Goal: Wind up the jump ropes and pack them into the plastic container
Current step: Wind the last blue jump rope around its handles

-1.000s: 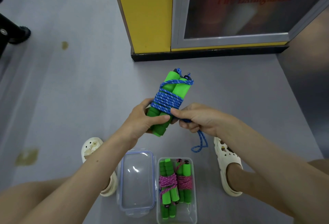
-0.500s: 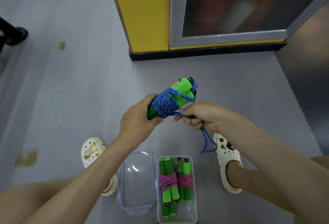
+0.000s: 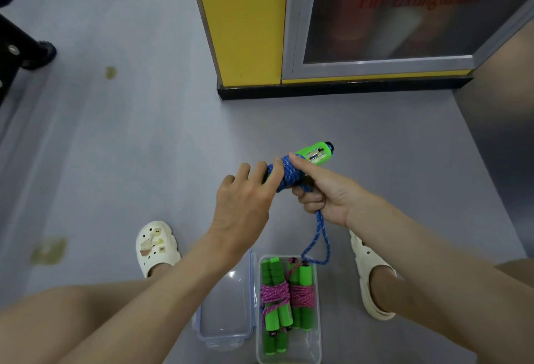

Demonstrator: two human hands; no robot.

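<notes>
- The lid (image 3: 225, 306) is lying on the floor near you, just left of the container.
- Your left hand (image 3: 245, 199) is resting nearly straight fingers on the bundle's left end, steadying rather than gripping.
- The blue jump rope (image 3: 286, 174) is sitting between your two hands, wound around its green handles (image 3: 313, 155). It is probably light, with firm handles and a limp cord that may unwind, so you should be gripping across the coil.
- The container (image 3: 306, 349) is holding two pink jump ropes (image 3: 286, 295).
- A loose loop (image 3: 315, 243) is dangling above the container's far edge.
- Your right hand (image 3: 326, 190) is clamping the coil, thumb on top, fingers curling underneath.
</notes>
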